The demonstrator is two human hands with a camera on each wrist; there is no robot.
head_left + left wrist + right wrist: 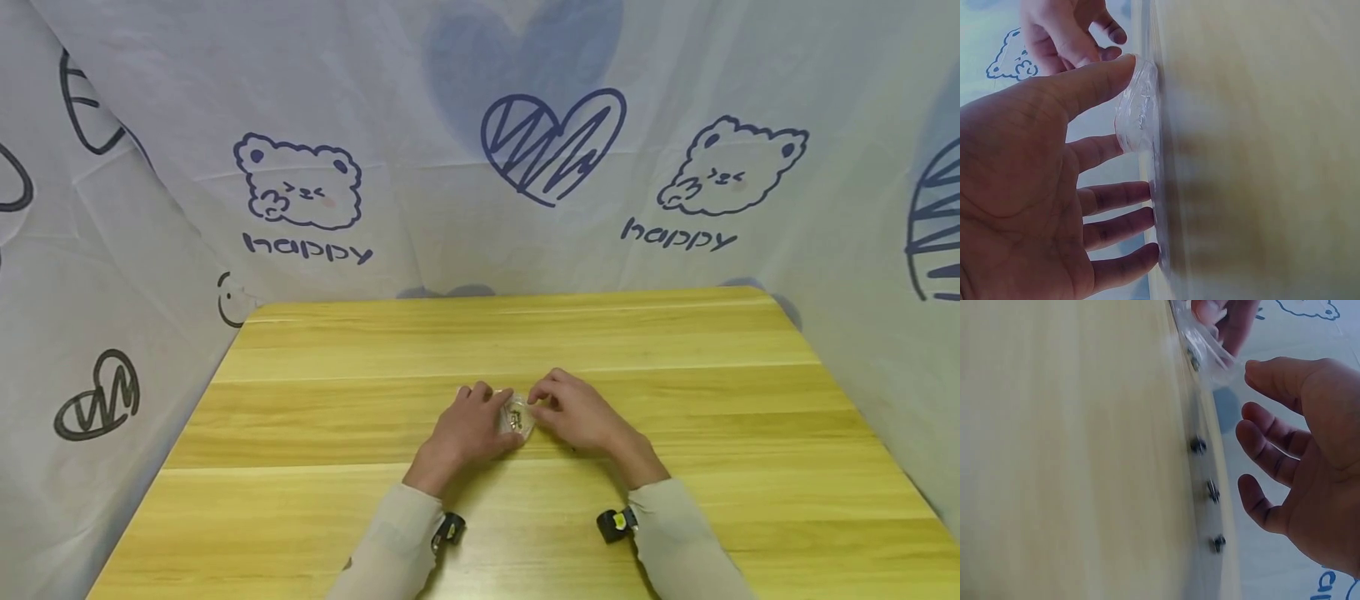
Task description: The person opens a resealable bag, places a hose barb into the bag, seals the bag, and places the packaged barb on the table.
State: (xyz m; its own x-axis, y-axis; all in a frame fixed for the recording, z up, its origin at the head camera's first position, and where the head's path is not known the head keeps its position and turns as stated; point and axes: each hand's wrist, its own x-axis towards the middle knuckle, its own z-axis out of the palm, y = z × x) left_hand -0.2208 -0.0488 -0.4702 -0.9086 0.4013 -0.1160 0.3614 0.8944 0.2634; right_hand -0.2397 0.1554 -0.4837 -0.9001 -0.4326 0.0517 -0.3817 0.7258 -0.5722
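A small clear plastic bag (517, 419) with tiny brass-coloured metal pieces inside lies on the wooden table. My left hand (468, 421) holds this bag between thumb and index finger, its other fingertips resting on the tabletop, as the left wrist view shows. Just to the right of the bag is my right hand (581, 408), fingers loosely bent, nothing seen between them. In the right wrist view three small dark metal pieces (1212, 491), which look like screws, lie on the table near the right hand; their exact kind is blurred.
The wood-grain table (337, 350) spreads around both hands. White cloth (435, 217) printed with bears and hearts hangs behind it and at the sides. A small black camera sits at each wrist, near the sleeves.
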